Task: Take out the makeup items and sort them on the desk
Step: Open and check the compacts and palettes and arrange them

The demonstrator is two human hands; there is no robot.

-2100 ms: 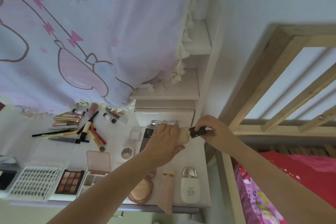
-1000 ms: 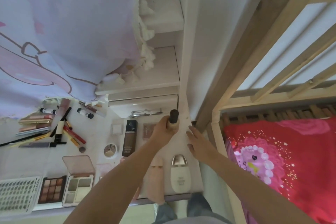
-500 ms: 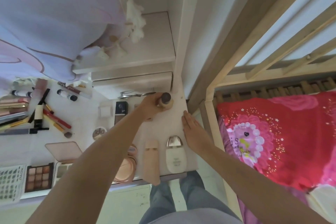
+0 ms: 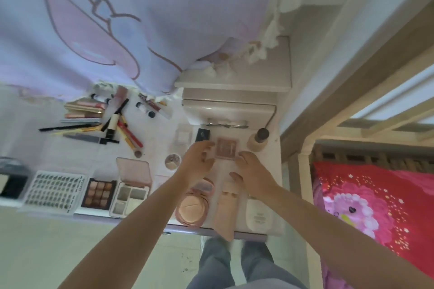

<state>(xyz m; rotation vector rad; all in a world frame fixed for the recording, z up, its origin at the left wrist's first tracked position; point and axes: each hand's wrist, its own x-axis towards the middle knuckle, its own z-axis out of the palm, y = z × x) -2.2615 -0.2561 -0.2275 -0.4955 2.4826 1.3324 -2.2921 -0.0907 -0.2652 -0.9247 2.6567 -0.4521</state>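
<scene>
A beige foundation bottle (image 4: 258, 139) with a dark cap stands upright at the desk's back right, free of both hands. My left hand (image 4: 198, 163) hovers over the desk with relaxed fingers and holds nothing. My right hand (image 4: 252, 175) lies flat beside it, fingers straight, just below a small pink blush palette (image 4: 226, 148). An open cushion compact (image 4: 193, 204), a beige tube (image 4: 226, 211) and a white bottle (image 4: 259, 214) lie near the front edge.
Pencils, brushes and lip tubes (image 4: 112, 122) lie at the back left. An eyeshadow palette (image 4: 98, 193), a lash tray (image 4: 52, 191) and an open pink case (image 4: 131, 185) line the front edge. A pink curtain (image 4: 117, 26) hangs over the desk (image 4: 162, 145). A bed frame (image 4: 303, 171) stands to the right.
My left hand set the foundation bottle upright at the back right and let go, then drew back toward the middle. My right hand moved left beside the blush palette.
</scene>
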